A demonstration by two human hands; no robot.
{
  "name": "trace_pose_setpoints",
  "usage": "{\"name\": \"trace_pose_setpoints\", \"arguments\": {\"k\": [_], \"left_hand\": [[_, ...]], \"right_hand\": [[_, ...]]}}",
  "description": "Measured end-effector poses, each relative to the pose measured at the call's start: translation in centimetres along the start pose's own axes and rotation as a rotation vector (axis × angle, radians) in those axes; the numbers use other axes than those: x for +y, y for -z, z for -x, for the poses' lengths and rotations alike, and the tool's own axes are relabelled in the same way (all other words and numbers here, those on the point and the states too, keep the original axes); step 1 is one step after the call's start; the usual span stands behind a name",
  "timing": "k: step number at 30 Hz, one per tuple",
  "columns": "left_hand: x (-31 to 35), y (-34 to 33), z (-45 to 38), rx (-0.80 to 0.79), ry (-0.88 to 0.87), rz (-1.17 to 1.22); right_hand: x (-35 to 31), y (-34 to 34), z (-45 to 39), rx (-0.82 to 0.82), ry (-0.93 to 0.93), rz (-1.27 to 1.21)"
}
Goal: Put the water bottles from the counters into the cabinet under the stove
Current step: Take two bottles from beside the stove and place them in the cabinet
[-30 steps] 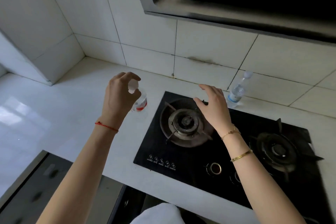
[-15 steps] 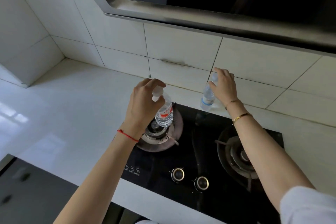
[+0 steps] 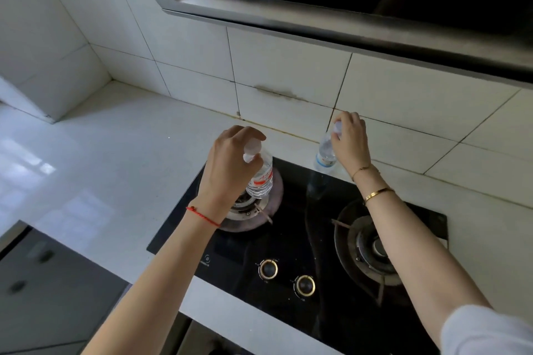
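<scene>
Nearest the desk's front edge, two brass-ringed knobs (image 3: 268, 269) sit on the black glass stove (image 3: 302, 228), and just below that edge a dark gap may be the cabinet the bottles are bound for, though too little of it shows to be sure. Farther in, the left hand (image 3: 230, 166) has its grip closed around the cap and neck of the red-label bottle (image 3: 260, 179), which hangs in the air over the left burner (image 3: 251, 210), long axis close to upright, cap up and base tipped a little toward the right. Beyond the stove's back edge, on the strip of desk (image 3: 115, 153) against the tiled wall (image 3: 288, 75), the blue-label bottle (image 3: 325, 153) stands upright, cap up, base seemingly on the desk. The right hand (image 3: 349, 138) is the one on it, grip folded over the cap from above and from the right side; whether the fingers are fully tight cannot be told. The bottle lies straight below that grip, so the coming move looks like a plain lift along its long axis, then both bottles brought back toward the front edge and down
</scene>
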State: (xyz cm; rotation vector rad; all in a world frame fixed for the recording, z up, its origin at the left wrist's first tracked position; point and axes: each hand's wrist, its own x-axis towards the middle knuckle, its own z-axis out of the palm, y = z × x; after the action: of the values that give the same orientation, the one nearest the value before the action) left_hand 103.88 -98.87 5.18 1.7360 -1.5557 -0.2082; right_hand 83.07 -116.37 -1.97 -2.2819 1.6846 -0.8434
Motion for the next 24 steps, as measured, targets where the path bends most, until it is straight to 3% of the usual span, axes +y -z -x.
{"name": "trace_pose_setpoints", "arguments": {"k": [7, 13, 24], "left_hand": [[1.0, 2.4, 3.7, 0.021, -0.044, 0.013], [1.3, 5.6, 10.1, -0.001, -0.098, 0.032], [-1.9, 12.8, 28.1, -0.148, -0.164, 0.08]], "right_hand": [[-5.3, 6.2, 6.6, 0.189, 0.142, -0.088], [-9.7, 9.1, 17.5, 0.1, 0.183, -0.141], [-18.6, 8.4, 42.6, 0.068, 0.053, -0.172]]}}
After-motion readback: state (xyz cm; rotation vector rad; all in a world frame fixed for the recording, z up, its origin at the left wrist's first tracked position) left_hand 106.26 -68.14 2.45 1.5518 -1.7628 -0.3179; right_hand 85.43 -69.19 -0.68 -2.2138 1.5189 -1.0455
